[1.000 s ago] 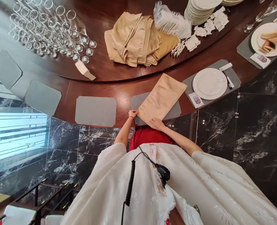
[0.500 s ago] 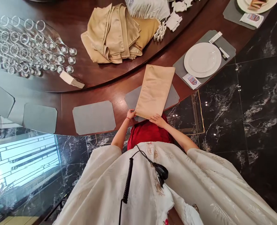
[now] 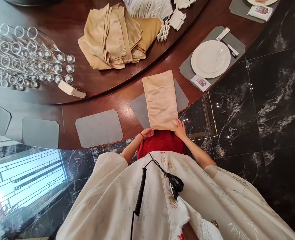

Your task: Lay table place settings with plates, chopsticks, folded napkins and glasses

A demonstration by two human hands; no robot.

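A folded beige napkin lies lengthwise on a grey placemat at the near edge of the dark wooden table. My left hand grips the napkin's near left corner, fingers closed on the cloth. At the near right corner my right hand holds the cloth the same way. The napkin's near edge hangs slightly over the table edge towards my body.
A heap of beige napkins lies on the raised turntable, with rows of upturned glasses to its left. A white plate on a placemat sits to the right. Bare grey placemats lie to the left. Black marble floor is on the right.
The napkin has been turned from a slant to lie straight and pulled nearer to me. My hands have moved apart to its two near corners. The view has tilted down.
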